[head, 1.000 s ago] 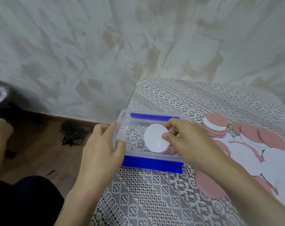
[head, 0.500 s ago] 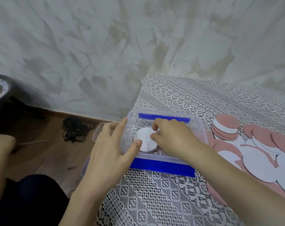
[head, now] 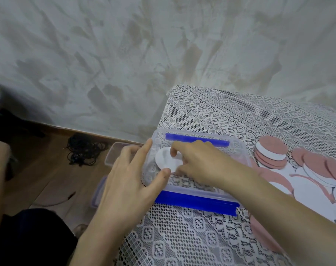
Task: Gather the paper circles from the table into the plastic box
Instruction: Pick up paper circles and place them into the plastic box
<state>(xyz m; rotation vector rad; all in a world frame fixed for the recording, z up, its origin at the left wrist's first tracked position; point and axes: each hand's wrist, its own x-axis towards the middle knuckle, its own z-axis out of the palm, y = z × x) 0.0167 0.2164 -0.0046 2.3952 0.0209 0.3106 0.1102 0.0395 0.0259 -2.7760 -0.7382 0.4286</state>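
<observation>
Head view: one plastic box (head: 240, 148) on the bench (head: 182, 237); one white circle (head: 164, 159) inside, lower than before, pinched by the right hand (head: 197, 162); left hand (head: 125, 181), spread, rests on its end; loose circles (head: 316, 175) uncounted

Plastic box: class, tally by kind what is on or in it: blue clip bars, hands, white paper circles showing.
blue clip bars: 2
hands, left hand and right hand: 2
white paper circle: 1
Total: 5
</observation>
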